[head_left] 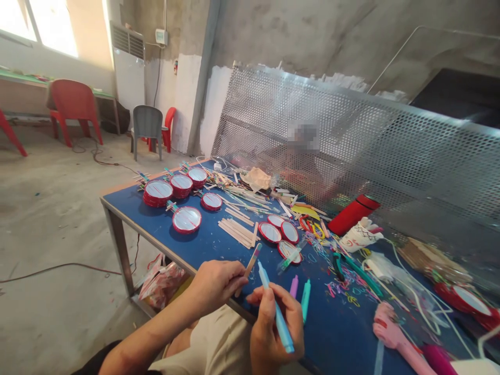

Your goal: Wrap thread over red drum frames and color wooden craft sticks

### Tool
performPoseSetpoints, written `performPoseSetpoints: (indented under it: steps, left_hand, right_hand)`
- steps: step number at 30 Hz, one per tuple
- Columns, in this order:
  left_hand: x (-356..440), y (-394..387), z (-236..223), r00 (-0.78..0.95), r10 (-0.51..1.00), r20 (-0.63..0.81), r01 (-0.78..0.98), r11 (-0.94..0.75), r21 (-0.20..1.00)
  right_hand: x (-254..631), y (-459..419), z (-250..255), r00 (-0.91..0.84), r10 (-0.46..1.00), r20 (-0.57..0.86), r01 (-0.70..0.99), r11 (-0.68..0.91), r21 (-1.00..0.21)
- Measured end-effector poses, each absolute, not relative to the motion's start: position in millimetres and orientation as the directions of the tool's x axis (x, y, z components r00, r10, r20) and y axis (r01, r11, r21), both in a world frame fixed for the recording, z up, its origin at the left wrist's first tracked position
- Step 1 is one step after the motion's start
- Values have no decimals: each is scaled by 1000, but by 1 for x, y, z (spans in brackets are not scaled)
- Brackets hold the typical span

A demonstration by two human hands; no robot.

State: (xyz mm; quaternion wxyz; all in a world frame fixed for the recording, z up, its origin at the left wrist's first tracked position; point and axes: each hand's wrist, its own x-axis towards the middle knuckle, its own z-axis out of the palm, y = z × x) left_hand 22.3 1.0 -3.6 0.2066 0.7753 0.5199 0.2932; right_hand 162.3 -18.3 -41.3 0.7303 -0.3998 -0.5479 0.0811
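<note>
Pinched in my left hand (219,284) is a wooden craft stick (253,259), its upper end marked with coloured bands. My right hand (278,323) grips a light-blue marker (279,317) like a pen, its tip pointing up, close beside the stick; I cannot tell whether they touch. On the blue tabletop just past my right hand lie a purple marker (294,286) and a green marker (305,300). Beyond my hands is a row of plain craft sticks (237,232). Red-rimmed discs (270,232) lie to their right.
Stacked red-rimmed discs with sticks (158,192) stand at the table's far left. Loose rubber bands (346,284), green-handled pliers (361,276), a red bottle (353,213) and a pink glue gun (394,330) crowd the right. A perforated metal panel (351,125) rises behind.
</note>
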Motion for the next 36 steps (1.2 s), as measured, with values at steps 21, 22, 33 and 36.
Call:
performPoseSetpoints:
  steps: [21,22,33,36]
  left_hand:
    - [22,1,-3,285,926,250,701,-379,605]
    - [22,1,-3,285,926,248,699,-378,607]
    - [21,0,-3,277,927,252,710,-374,597]
    - [22,0,-2,283,928,242,703,-372,606]
  right_hand:
    - [163,-16,-38,312,579,753,294,695,-656]
    - [162,-16,-39,336,575,746,292,689,-663]
    - [163,-18,-39,305,594,744,287,688,-666]
    - [162,-18,-40,372,572,731,285,679,-677]
